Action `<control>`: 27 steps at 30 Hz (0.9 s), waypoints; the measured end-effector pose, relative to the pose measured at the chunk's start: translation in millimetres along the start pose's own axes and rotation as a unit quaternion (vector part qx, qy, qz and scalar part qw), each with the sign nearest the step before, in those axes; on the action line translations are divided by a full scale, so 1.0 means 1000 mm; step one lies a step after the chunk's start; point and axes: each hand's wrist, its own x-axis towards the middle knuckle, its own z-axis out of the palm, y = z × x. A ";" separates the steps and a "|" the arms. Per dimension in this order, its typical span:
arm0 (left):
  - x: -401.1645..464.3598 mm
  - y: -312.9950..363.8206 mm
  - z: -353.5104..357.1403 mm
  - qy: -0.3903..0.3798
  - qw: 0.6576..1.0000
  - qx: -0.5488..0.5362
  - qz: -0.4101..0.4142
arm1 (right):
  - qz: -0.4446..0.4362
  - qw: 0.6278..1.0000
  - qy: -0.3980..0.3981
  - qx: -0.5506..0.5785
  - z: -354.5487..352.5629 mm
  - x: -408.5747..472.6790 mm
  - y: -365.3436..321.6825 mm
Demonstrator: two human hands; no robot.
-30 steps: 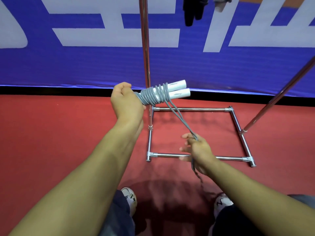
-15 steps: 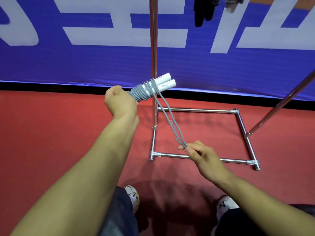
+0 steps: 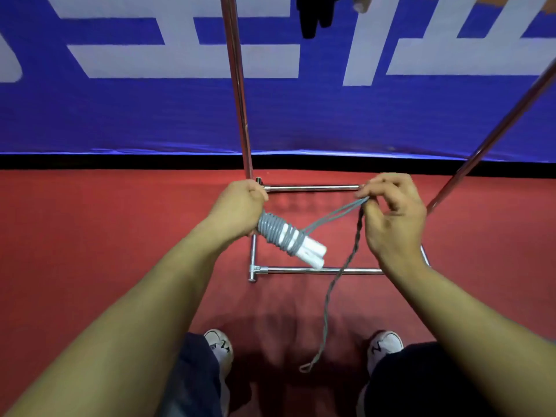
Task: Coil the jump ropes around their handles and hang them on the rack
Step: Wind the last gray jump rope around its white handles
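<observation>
Left hand [image 3: 240,206] clenched round the butt end of the paired white handles [image 3: 313,252], fingers wrapped over and hidden on the far side, white tips pointing down to the right and toward the near side. Grey jump rope [image 3: 278,231] wound in tight turns round the handles, starting right against the left fist and covering all but the bare white tips. Two grey strands running from the coil up to the right, taut, into the right hand [image 3: 394,215]. Strands pinched between right thumb and the curled fingers [image 3: 365,192], at the left edge of that hand. From the pinch, the twisted doubled tail hanging down on the near side, ending in a small loop above the red floor [image 3: 90,236] between two white shoes [image 3: 221,346]. Chrome rack [image 3: 313,187] base on the floor behind both hands, its upright pole rising just beyond the left fist.

Against half a second ago: handle bundle swung over, tips then aimed up and to the right, now down to the right. Right hand risen from low near the front rack bar to level with the left hand, at the far bar
</observation>
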 end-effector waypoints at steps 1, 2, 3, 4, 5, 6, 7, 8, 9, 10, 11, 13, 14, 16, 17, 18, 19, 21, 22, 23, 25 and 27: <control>0.005 -0.001 0.002 0.057 0.998 0.019 0.001 | -0.049 0.999 -0.003 -0.005 -0.002 0.000 -0.007; 0.007 0.000 0.002 0.114 0.993 0.038 -0.001 | -0.100 0.995 -0.019 -0.008 -0.003 -0.003 -0.014; 0.009 0.002 0.003 0.166 0.985 0.040 -0.001 | -0.144 0.988 -0.048 -0.010 -0.001 -0.008 -0.020; 0.009 0.005 0.004 0.207 0.978 0.019 -0.001 | -0.174 0.981 -0.087 -0.016 0.002 -0.017 -0.024; 0.009 0.008 0.005 0.236 0.971 -0.021 -0.006 | -0.192 0.972 -0.130 -0.032 0.007 -0.027 -0.026; 0.010 0.010 0.007 0.255 0.964 -0.068 -0.014 | -0.197 0.964 -0.172 -0.055 0.012 -0.037 -0.026; 0.010 0.012 0.009 0.269 0.956 -0.116 -0.025 | -0.191 0.955 -0.211 -0.084 0.016 -0.046 -0.024; 0.011 0.012 0.011 0.277 0.949 -0.149 -0.035 | -0.177 0.947 -0.241 -0.115 0.021 -0.054 -0.021; 0.012 0.011 0.013 0.279 0.944 -0.170 -0.040 | -0.166 0.938 -0.267 -0.144 0.024 -0.059 -0.017; 0.013 0.010 0.015 0.276 0.941 -0.188 -0.046 | -0.158 0.930 -0.288 -0.163 0.028 -0.062 -0.013; 0.013 0.009 0.016 0.274 0.938 -0.207 -0.052 | -0.155 0.927 -0.297 -0.171 0.031 -0.063 -0.011; 0.013 0.007 0.018 0.271 0.930 -0.241 -0.067 | -0.159 0.928 -0.294 -0.166 0.033 -0.063 -0.011; 0.013 0.007 0.018 0.271 0.926 -0.253 -0.076 | -0.163 0.931 -0.288 -0.151 0.034 -0.064 -0.010; 0.014 0.007 0.018 0.263 0.916 -0.286 -0.097 | -0.128 0.952 -0.265 -0.087 0.035 -0.068 -0.010; 0.012 0.009 0.017 0.252 0.910 -0.311 -0.112 | -0.054 0.966 -0.249 -0.040 0.037 -0.070 -0.010; 0.010 0.011 0.017 0.236 0.904 -0.334 -0.124 | 0.064 0.970 -0.235 0.013 0.040 -0.070 -0.010; 0.007 0.014 0.017 0.222 0.902 -0.349 -0.126 | 0.214 0.946 -0.230 0.079 0.044 -0.069 -0.012; 0.002 0.019 0.023 0.206 0.910 -0.346 -0.104 | 0.465 0.823 -0.249 0.208 0.051 -0.066 -0.016; 0.000 0.020 0.025 0.208 0.912 -0.342 -0.092 | 0.516 0.780 -0.260 0.240 0.052 -0.065 -0.018; -0.001 0.022 0.025 0.215 0.911 -0.342 -0.086 | 0.516 0.773 -0.272 0.249 0.053 -0.066 -0.020; 0.003 0.021 0.018 0.242 0.899 -0.354 -0.093 | 0.430 0.828 -0.276 0.232 0.051 -0.073 -0.019; 0.013 0.016 0.004 0.278 0.879 -0.371 -0.112 | 0.335 0.869 -0.307 0.199 0.047 -0.085 -0.016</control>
